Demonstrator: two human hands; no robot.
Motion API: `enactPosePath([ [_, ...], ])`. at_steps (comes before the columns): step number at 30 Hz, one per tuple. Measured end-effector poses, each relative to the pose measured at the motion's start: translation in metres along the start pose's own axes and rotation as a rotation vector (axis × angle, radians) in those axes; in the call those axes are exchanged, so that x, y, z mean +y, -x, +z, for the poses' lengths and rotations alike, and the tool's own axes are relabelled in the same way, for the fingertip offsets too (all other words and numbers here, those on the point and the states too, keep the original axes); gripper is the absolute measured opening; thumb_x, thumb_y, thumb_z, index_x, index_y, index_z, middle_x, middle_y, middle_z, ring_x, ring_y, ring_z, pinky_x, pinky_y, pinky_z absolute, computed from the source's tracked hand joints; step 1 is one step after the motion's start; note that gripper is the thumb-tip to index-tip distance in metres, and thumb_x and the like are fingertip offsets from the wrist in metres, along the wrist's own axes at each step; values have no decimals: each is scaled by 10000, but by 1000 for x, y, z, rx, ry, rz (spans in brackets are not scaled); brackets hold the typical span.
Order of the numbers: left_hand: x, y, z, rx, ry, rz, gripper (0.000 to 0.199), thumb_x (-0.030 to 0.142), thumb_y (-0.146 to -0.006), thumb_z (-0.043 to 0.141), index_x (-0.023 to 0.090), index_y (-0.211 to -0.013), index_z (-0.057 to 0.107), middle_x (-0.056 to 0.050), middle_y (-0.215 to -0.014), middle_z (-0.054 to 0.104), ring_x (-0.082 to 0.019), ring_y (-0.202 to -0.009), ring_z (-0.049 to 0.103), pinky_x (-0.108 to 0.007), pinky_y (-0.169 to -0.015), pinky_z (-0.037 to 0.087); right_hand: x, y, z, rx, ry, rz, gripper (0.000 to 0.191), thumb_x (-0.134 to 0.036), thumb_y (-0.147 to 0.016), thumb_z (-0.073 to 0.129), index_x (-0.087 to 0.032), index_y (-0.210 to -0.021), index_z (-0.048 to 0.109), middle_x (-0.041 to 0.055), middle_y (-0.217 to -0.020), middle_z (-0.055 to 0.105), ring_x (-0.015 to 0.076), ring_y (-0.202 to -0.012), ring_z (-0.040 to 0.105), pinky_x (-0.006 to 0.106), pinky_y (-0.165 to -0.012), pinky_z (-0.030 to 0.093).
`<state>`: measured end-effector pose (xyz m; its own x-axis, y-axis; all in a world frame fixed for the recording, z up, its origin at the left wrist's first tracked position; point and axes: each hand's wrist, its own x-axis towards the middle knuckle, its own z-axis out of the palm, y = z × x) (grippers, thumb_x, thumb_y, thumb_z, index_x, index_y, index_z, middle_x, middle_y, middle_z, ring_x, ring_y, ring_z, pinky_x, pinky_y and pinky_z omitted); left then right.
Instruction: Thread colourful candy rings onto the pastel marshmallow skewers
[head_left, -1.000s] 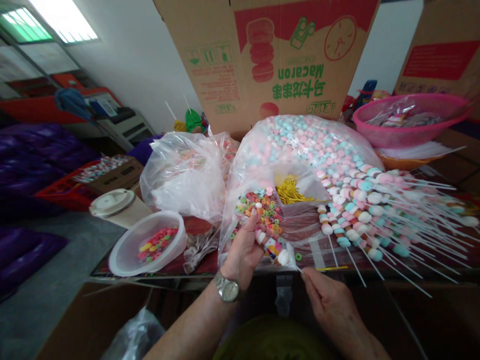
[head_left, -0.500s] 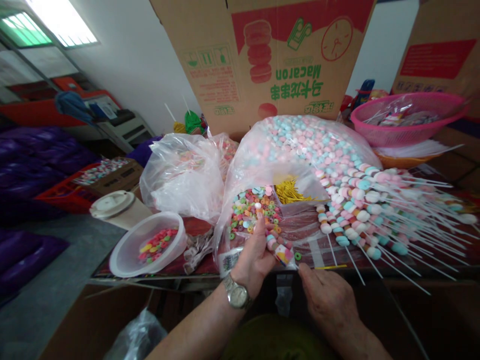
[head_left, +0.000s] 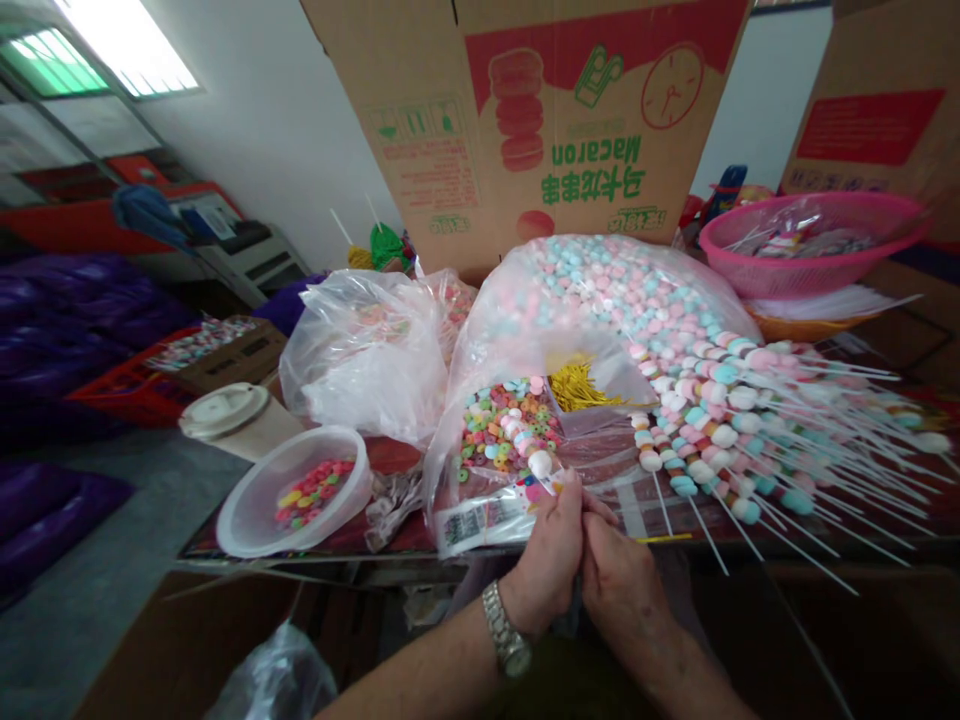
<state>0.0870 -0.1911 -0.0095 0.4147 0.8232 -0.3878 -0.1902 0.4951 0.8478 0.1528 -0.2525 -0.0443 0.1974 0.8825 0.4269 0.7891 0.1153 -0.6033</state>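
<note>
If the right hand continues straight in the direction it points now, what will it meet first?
The right hand would most likely meet the left hand first, since they lie side by side and seem to touch. Depth is unclear, but the candy skewer in the left hand lies just beyond.

One camera, worn on head, facing forward and down; hands (head_left: 577,570) close below, surface (head_left: 225,548) just ahead, Macaron carton (head_left: 525,130) beyond at frame top.

Wearing a silver link-band wristwatch (head_left: 508,642) with a round dial on the bare left arm (head_left: 420,680), plus a dark olive garment (head_left: 544,690) showing underneath.
</note>
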Motion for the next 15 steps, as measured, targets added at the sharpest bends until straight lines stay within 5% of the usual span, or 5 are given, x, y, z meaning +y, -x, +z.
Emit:
enactPosePath([
  [3,6,11,-3,-35,-265,150,377,433,-868,464,167,-667,640,-34,-641,612,-191,-730,578,-280,-781,437,-2,-12,0,9,-130,-5,294,-178,-870,327,-129,-927,612,114,-740,705,190,-634,670,249,-571,494],
  [7,49,41,-21,-313,-730,360,217,353,-852,524,205,-822,679,-54,-759,646,-209,-741,567,-299,-762,432,5,-26,-31,-87,-265,101,274,-268,-908,348,-188,-791,582,34,-654,655,155,-588,616,228,-531,446],
  [9,77,49,-36,-199,-933,614,133,311,-813,591,238,-846,698,-61,-770,661,-229,-765,567,-348,-842,402,10,-30,-54,-216,-245,136,320,-321,-923,349,-207,-687,532,-5,-579,590,138,-538,557,226,-502,392],
  [12,100,43,-55,-46,-1177,862,362,280,-692,720,292,-1049,657,-77,-1105,629,-338,-1118,467,-489,-1026,209,14,-36,-82,-443,-249,78,384,-368,-937,339,-212,-608,462,-32,-539,510,120,-521,490,225,-499,344],
  [15,89,30,-62,-278,-1291,785,344,255,-743,659,286,-1084,628,-73,-988,644,-293,-986,546,-458,-982,278,12,-43,-94,-525,-235,39,391,-378,-941,335,-208,-611,458,-33,-563,505,118,-544,479,231,-519,334],
])
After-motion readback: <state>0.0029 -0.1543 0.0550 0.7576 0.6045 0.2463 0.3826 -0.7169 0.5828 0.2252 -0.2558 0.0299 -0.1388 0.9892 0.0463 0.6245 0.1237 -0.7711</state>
